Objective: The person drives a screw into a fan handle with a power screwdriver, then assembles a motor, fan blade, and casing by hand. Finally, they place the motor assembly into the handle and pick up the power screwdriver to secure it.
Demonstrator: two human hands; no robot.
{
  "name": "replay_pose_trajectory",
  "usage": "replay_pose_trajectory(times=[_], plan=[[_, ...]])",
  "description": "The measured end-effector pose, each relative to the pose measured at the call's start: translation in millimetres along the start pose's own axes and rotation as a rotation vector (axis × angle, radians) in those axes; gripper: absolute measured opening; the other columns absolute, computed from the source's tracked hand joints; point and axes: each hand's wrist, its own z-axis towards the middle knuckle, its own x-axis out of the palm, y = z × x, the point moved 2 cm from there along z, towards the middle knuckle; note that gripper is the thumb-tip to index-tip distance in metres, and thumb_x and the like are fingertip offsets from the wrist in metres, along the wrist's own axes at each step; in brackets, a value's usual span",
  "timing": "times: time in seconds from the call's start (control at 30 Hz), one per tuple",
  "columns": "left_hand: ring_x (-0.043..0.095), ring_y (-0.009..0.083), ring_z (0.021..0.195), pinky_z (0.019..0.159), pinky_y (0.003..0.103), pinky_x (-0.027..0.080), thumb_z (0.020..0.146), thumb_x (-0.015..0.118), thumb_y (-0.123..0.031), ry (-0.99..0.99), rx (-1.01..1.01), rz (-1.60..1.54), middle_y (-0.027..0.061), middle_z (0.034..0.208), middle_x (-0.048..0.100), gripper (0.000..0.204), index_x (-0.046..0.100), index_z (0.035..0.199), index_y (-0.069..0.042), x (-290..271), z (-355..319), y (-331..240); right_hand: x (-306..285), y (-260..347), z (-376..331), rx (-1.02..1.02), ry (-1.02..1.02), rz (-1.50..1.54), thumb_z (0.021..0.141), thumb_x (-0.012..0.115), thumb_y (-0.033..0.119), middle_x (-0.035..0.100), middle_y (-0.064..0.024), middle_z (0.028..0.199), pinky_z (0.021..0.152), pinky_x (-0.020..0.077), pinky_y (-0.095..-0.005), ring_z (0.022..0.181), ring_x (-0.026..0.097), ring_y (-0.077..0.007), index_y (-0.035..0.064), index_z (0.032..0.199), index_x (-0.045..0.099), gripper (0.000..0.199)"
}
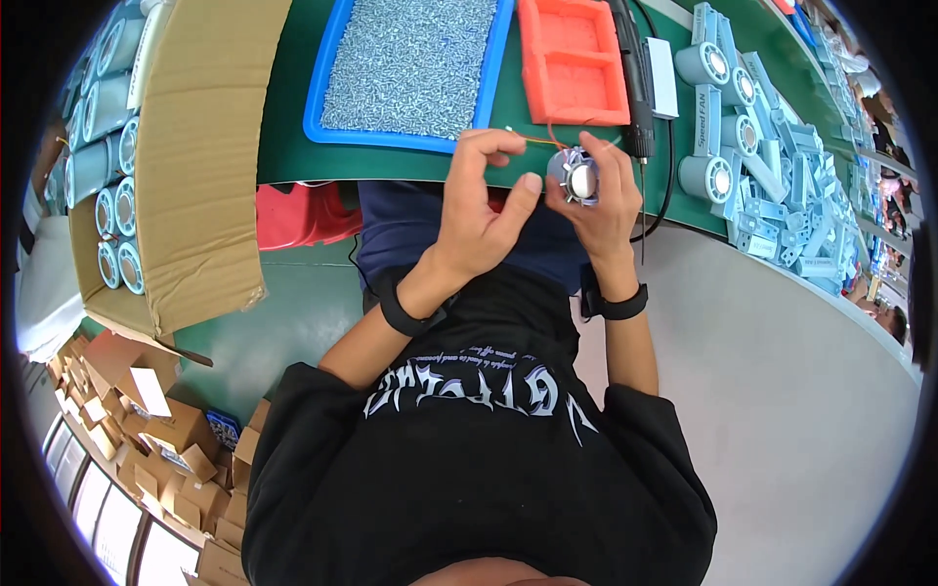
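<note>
My right hand (610,200) grips a small round fan motor (581,180) with a silver centre and a ribbed, pale purple-grey frame. Its fingers wrap the far and right sides, and the thumb presses the near left. Thin orange wires (543,140) run from the motor toward my left hand (481,207). That hand hovers just left of the motor, thumb and fingers apart. Its curled fingertips are close to the wire end; contact with the wire is unclear, and nothing shows between thumb and index finger.
Beyond my hands, a blue tray (315,117) holds many small screws, beside a red two-part bin (576,59). A dark electric screwdriver (640,127) lies with its cable nearby. Light-blue fan housings (705,181) pile up at right. An open cardboard box (210,166) of similar units stands left.
</note>
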Motion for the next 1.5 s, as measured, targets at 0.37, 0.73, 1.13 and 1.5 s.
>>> replay_pose_trajectory(times=[0.37, 0.73, 1.13, 1.5], plan=[[0.052, 0.0215, 0.094, 0.082, 0.029, 0.042, 0.081, 0.065, -0.016, 0.390, 0.245, 0.555, 0.0098, 0.101, 0.046, 0.038, 0.052, 0.115, -0.004, 16.0, 13.5, -22.6, 12.1, 0.6, -7.8, 0.251, 0.008, 0.186, 0.058, 0.083, 0.012, 0.058, -0.0153, 0.107, 0.077, 0.0511, -0.0322, 0.092, 0.061, -0.0254, 0.0018, 0.121, 0.044, 0.075], [0.053, 0.0141, 0.072, 0.060, 0.025, 0.043, 0.095, 0.047, -0.031, 0.059, -0.407, -0.749, 0.0062, 0.086, 0.050, 0.030, 0.054, 0.107, -0.005, 9.1, 25.5, -2.3, -4.6, 2.2, 1.4, 0.228, -0.121, 0.666, 0.062, 0.081, 0.006, 0.053, -0.0200, 0.118, 0.086, 0.0487, -0.0337, 0.102, 0.058, -0.0240, 0.0017, 0.124, 0.037, 0.076], [0.050, 0.0097, 0.054, 0.045, 0.018, 0.036, 0.092, 0.053, -0.021, 0.001, -0.335, -0.460, 0.0096, 0.089, 0.059, 0.018, 0.054, 0.101, -0.005, 12.0, 17.0, -35.1, -11.6, 21.2, 17.4, 0.917, -0.267, 2.626, 0.083, 0.061, 0.041, 0.046, -0.0180, 0.123, 0.098, 0.0434, -0.0385, 0.114, 0.049, -0.0315, 0.0041, 0.126, 0.041, 0.060], [0.052, 0.0107, 0.060, 0.049, 0.021, 0.039, 0.064, 0.076, -0.006, 0.342, 0.325, 0.522, 0.0043, 0.087, 0.056, 0.033, 0.067, 0.096, -0.005, 28.7, 53.2, -74.4, -21.0, 38.1, 24.4, 0.952, -0.509, 1.662, 0.085, 0.053, 0.051, 0.052, -0.0167, 0.116, 0.084, 0.0475, -0.0371, 0.105, 0.053, -0.0267, 0.0037, 0.124, 0.038, 0.063]])
